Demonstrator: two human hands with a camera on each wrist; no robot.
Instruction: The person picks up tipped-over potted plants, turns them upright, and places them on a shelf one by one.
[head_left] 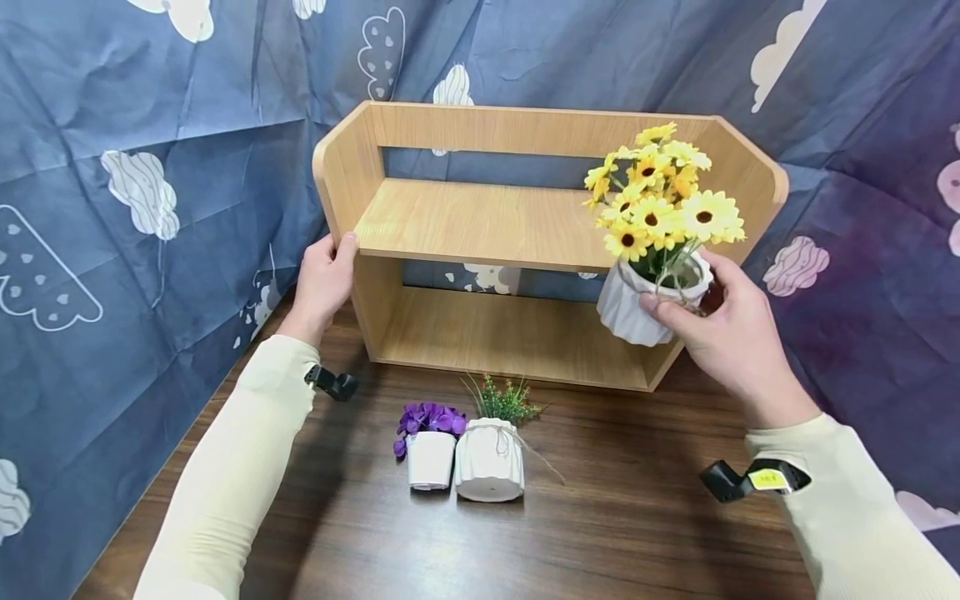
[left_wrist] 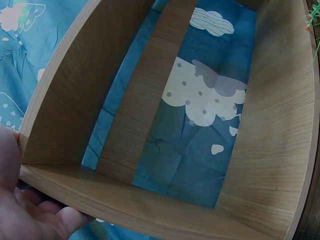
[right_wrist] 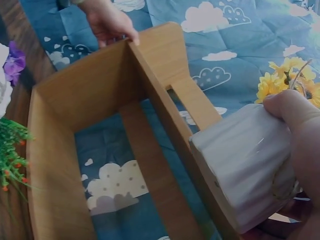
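My right hand (head_left: pixel 738 333) pinches a white ribbed flowerpot (head_left: pixel 637 308) by its rim, thumb outside. Yellow artificial daisies (head_left: pixel 652 208) with dark centres fill the pot. In the head view it overlaps the right end of a two-tier wooden shelf (head_left: pixel 480 221); in the right wrist view the pot (right_wrist: pixel 245 165) is beside the middle board. My left hand (head_left: pixel 324 279) grips the shelf's left side panel where the middle board meets it. In the left wrist view, the left hand's fingers (left_wrist: pixel 47 212) curl round the panel's outer side.
On the dark wooden table (head_left: pixel 600 517), in front of the shelf, a small white pot (head_left: pixel 431 461) with purple flowers lies beside a larger white pot (head_left: pixel 489 462) with green sprigs and twine. Blue cloud-print cloth (head_left: pixel 217 242) hangs behind and at both sides.
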